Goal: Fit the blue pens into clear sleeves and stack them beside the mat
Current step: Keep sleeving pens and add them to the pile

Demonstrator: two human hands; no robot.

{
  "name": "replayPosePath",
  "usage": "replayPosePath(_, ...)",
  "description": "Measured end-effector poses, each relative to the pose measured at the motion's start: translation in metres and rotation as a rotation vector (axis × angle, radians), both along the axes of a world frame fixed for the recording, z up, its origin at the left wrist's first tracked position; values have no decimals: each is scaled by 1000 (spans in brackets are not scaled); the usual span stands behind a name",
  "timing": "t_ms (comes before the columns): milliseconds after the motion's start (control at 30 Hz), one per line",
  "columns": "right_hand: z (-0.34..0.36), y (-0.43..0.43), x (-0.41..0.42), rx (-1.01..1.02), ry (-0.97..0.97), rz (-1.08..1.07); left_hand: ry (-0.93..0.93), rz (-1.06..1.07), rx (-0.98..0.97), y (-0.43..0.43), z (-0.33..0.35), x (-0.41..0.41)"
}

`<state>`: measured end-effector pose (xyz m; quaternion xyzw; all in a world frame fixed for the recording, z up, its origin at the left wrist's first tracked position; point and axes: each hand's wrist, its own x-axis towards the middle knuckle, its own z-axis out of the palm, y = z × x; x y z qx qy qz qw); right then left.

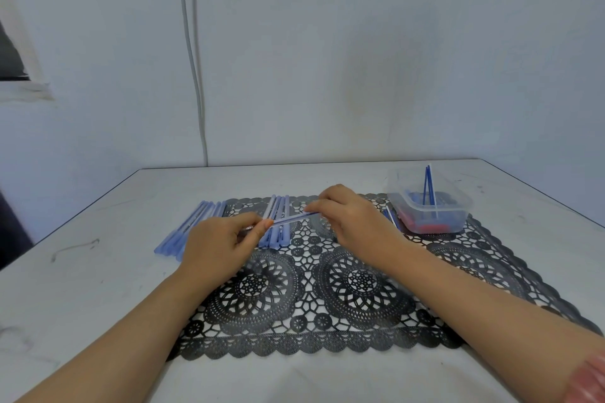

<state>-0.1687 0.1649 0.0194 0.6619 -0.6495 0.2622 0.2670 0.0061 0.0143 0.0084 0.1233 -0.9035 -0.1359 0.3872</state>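
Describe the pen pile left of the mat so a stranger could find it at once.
Start at the black lace mat in the middle of the white table. Just off its far left corner lies a fanned pile of pale blue pens. Unlike the smaller bunch beside it, which lies on the mat, this pile rests on bare table.

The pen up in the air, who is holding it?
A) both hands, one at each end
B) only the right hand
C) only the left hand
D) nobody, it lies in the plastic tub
A: the left hand pinches one end of the blue pen and the right hand holds the other end, above the black mat.
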Motion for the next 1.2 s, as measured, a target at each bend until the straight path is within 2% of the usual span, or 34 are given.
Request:
replayPosePath(467,5,5,9,142,-75,176,1,-37,14,2,1,-1)
replayPosePath(667,5,6,7,168,-117,158,-1,-40,9,1,0,-3)
replayPosePath(767,18,12,4,61,-289,108,8,-36,17,-3,-3,-4)
replayPosePath(900,39,20,-9,-70,-586,-82,0,-31,15,-4,-3,-4)
replayPosePath(967,45,20,-15,21,-626,-198,-2,-25,13,-4,-3,-4)
replayPosePath(1033,45,21,-19,209,-614,-288,-1,-22,9,-4,-2,-4)
replayPosePath(1200,30,19,-14,517,-528,-294,-13,-12,6,0,1,-3)
